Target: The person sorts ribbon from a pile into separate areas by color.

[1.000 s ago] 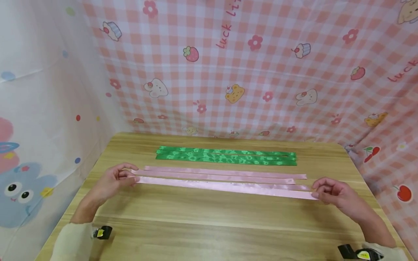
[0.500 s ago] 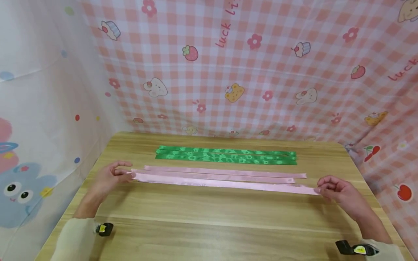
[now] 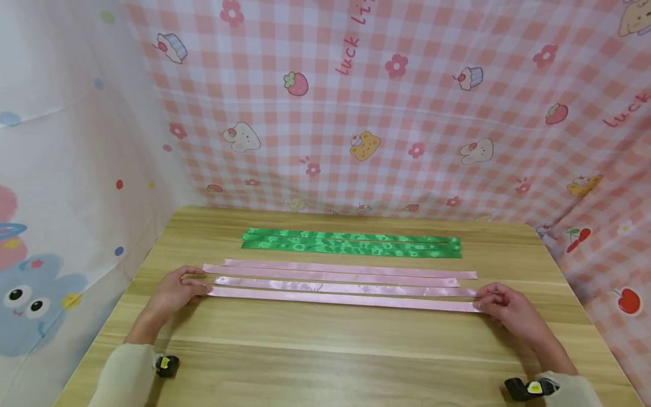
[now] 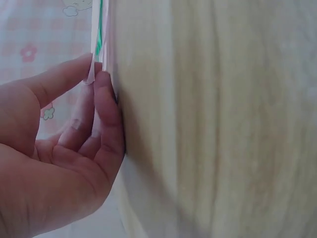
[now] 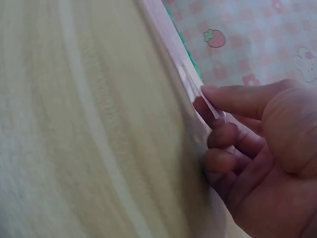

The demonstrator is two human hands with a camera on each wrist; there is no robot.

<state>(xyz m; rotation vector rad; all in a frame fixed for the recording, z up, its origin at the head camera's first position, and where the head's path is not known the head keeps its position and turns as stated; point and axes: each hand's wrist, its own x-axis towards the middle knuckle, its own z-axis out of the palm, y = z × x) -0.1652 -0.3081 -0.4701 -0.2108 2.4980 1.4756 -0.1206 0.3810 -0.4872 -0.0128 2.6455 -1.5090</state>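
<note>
— Nearest of the strips on the wooden table (image 3: 325,362), what is held?
— One pink ribbon (image 3: 346,299). The left hand (image 3: 175,288) pinches its left end between thumb and fingers; the right hand (image 3: 503,305) pinches its right end likewise.
— Beyond it?
— Three more pink ribbons (image 3: 351,269), then green ribbons (image 3: 351,242) farther back.

Left grip (image 3: 175,288) pinching, right grip (image 3: 500,305) pinching, arms spread wide

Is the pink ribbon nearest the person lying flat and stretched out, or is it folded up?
Spread out flat. The nearest pink ribbon runs straight across the table, its ends pinched by the left hand and right hand.
</note>
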